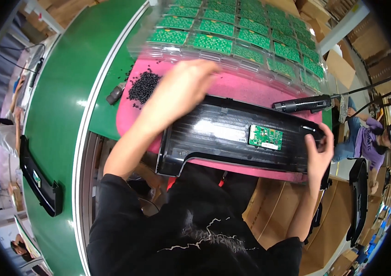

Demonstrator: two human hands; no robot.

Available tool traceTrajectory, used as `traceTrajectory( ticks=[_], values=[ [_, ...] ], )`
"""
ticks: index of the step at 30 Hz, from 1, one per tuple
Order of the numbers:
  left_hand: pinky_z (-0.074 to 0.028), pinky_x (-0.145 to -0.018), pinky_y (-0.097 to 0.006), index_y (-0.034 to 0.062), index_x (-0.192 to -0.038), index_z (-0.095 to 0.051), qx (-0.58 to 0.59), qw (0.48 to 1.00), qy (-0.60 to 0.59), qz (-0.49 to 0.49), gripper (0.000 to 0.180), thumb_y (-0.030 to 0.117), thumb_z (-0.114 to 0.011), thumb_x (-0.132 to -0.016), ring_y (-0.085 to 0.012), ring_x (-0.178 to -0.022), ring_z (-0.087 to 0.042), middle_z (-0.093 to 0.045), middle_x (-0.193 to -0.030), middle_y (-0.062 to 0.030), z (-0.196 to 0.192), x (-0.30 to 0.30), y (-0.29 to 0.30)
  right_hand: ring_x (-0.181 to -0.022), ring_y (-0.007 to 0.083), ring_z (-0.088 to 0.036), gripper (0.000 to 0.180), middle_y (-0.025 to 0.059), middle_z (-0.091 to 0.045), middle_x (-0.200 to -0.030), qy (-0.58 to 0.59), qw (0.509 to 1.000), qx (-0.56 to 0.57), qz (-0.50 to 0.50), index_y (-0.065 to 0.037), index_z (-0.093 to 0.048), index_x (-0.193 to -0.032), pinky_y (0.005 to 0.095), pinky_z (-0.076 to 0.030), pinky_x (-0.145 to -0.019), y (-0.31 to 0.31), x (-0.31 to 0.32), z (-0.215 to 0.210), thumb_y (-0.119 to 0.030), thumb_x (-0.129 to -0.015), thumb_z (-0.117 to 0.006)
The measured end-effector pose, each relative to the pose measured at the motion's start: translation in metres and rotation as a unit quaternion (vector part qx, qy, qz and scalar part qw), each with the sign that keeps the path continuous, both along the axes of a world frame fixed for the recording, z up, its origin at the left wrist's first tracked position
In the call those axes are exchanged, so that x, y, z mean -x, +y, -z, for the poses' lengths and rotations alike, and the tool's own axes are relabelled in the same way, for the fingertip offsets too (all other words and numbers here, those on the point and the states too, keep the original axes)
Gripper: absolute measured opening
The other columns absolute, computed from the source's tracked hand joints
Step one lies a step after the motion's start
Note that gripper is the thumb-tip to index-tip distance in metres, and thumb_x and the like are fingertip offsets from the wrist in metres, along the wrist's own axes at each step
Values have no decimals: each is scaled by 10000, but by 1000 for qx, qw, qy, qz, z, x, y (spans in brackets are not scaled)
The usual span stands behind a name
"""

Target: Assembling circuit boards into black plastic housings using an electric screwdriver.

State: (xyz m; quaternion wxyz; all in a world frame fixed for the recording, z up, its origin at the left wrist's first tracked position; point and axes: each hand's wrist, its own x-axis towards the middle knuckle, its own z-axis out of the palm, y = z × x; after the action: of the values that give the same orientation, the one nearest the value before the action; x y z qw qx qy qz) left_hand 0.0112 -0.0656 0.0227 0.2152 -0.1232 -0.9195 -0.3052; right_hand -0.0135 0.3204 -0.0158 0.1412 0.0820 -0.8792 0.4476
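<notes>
A long black plastic housing (214,131) lies open side up across the pink mat (129,108). Inside it, toward the right, sits a small green circuit board (266,137). My right hand (319,154) grips the housing's right end, thumb and fingers around its edge. Above the housing's upper left edge is my left hand (188,85), blurred by motion; its fingers bend toward the right, and whether they hold anything is hidden. Left of that hand is a pile of small black screws (144,86). A black electric screwdriver (301,104) rests behind the housing's right end.
Clear plastic trays of green circuit boards (211,43) stand behind the mat. A small dark object (114,95) lies at its left. On the green conveyor (57,115) rests another black housing (39,179). Cardboard boxes (283,207) are at lower right; other people work on both sides.
</notes>
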Motion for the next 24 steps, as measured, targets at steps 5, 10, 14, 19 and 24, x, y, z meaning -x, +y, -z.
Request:
traceTrajectory(
  ticks=[5,10,14,19,24],
  values=[
    [-490,-835,-436,3,-1041,-650,161,980,-111,-43,270,20,-669,-773,-357,-967,-605,-620,-963,-164,34,-29,-62,-972,92,-509,642,94,-522,-1274,11,986,150,72,5,-411,-1400,209,-417,-864,36,54,-14,-76,-848,-727],
    [-496,-810,-432,0,-987,-667,127,986,-106,-32,252,-5,-668,-735,-353,-954,-606,-616,-925,-150,45,-29,-65,-1027,181,-612,590,104,-640,-1109,-240,879,407,-55,31,-371,-1398,305,-492,-889,73,127,-13,-123,-907,-660],
    [-499,-795,-442,-2,-940,-684,153,983,-92,-35,204,-1,-658,-738,-359,-911,-620,-631,-895,-150,47,-27,-65,-958,172,-617,515,65,-625,-1045,-242,906,347,26,-28,-419,-1325,321,-487,-798,7,123,-40,-92,-884,-677],
    [-505,-771,-458,-5,-888,-690,152,977,-136,-63,143,5,-648,-752,-384,-852,-636,-655,-862,-191,45,-24,-66,-896,177,-621,456,76,-618,-991,7,904,419,-85,-21,-458,-1272,366,-484,-789,-82,103,-36,-117,-887,-682],
    [-511,-717,-425,-34,-892,-676,120,988,-85,-44,145,-18,-655,-749,-369,-778,-648,-663,-828,-201,38,-26,-68,-765,180,-584,325,39,-566,-794,-116,803,565,-146,-46,-537,-1116,357,-482,-742,-102,75,-39,-249,-901,-672]
  ],
)
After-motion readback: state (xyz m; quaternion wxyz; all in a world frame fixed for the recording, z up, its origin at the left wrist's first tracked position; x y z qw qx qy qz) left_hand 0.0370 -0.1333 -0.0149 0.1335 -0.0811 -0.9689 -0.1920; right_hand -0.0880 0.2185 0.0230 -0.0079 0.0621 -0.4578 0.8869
